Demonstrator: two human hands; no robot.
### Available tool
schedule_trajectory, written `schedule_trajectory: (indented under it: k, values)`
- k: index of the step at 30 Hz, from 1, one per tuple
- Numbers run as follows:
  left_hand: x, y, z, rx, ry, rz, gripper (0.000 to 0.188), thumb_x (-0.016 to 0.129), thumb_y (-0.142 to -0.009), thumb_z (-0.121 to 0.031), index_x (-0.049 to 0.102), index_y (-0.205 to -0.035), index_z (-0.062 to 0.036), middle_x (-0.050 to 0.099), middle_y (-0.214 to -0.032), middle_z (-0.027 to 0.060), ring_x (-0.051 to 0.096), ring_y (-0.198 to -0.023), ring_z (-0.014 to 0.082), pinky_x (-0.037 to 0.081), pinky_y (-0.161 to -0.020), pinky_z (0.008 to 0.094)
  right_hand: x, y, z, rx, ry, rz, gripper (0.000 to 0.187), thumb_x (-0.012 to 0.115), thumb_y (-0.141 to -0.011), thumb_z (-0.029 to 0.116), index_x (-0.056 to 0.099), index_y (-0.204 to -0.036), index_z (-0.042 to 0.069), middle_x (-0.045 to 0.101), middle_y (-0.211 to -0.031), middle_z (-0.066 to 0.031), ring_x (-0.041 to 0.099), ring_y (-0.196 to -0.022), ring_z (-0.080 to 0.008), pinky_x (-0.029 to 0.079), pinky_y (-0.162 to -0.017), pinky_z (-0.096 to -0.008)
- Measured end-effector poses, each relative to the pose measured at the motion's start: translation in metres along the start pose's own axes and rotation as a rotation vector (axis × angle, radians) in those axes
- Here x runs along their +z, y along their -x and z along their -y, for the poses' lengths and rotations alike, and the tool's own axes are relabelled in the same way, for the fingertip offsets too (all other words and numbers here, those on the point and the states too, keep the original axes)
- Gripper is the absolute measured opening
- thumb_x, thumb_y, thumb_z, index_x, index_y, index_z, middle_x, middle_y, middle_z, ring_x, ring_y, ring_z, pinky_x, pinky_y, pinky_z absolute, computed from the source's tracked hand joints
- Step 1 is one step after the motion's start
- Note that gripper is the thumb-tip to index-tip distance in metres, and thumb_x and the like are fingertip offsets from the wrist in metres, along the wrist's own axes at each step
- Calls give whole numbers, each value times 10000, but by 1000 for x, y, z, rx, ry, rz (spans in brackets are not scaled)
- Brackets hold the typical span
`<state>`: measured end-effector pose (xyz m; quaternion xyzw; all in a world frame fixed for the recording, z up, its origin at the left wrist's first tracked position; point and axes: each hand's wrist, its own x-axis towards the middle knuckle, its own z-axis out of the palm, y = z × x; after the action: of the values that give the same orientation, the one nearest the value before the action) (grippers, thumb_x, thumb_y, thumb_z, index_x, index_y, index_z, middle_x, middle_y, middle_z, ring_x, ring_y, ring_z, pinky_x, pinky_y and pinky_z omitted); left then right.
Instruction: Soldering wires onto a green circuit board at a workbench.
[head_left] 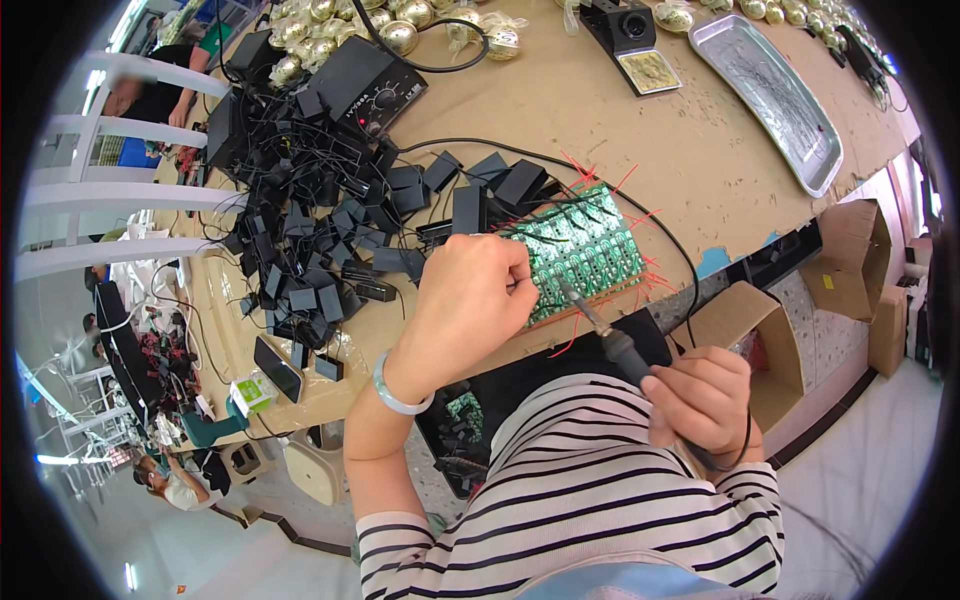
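Note:
My right hand [698,400] is wrapped round the dark handle of a soldering iron [622,350]. The iron's tip points up and left, at the green circuit board panel [582,240] on the table's near edge. Rows of small boards make up the panel, and thin red wires stick out round its sides. Over the panel's left end, my left hand [478,290] is closed, thumb and fingers pinched together. Thin black wires run across the board near it, but what the fingertips hold is hidden. Beside that hand spreads a heap of small black boxes with black wires [335,220].
A black soldering station [368,88] with a lit red lamp stands behind the heap. Farther back are an iron stand with sponge [640,50], a metal tray [770,100] and gold balls [400,37]. A phone [278,368] lies left; cardboard boxes [745,345] sit right, below the table.

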<state>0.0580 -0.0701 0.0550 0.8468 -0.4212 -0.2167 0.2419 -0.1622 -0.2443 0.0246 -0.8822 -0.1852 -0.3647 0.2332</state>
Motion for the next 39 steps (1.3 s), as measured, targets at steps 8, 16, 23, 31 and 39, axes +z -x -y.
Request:
schedule_trajectory:
  k: [8,16,23,31,39]
  values:
    - [5,11,-6,63,-68,-137,50,722,-791,-71,703,-772,-29,645,-704,111,649,-623,291,499,-583,385,-18,13,12,218,28,-85,316,678,-964,307,696,-987,-7,687,-803,-77,647,-620,-201,543,-577,-319]
    - [3,27,-14,126,-179,-178,131,736,-855,-41,701,-981,-31,641,-993,123,631,-905,322,511,-782,409,-19,14,9,176,-3,-83,327,652,-990,319,689,-992,-6,692,-796,-73,644,-613,-195,541,-573,-306]
    - [28,64,-13,232,-24,-320,189,718,-888,2,713,-1075,-16,657,-1106,110,632,-1050,324,520,-904,410,-18,14,9,189,-36,-114,200,626,-916,162,699,-983,-12,690,-795,-75,641,-612,-195,545,-577,-313]
    - [29,80,-14,109,160,-505,184,686,-907,78,734,-1063,-6,642,-964,109,686,-811,208,545,-645,291,-15,15,9,133,-142,-2,182,640,-856,118,709,-948,-23,692,-790,-85,631,-600,-192,547,-572,-309]
    - [48,61,-2,169,8,-412,152,736,-881,45,731,-1021,-15,618,-915,82,612,-645,176,505,-569,284,-6,11,8,122,-171,-4,190,623,-802,82,718,-916,-38,681,-764,-88,617,-580,-188,530,-548,-298]
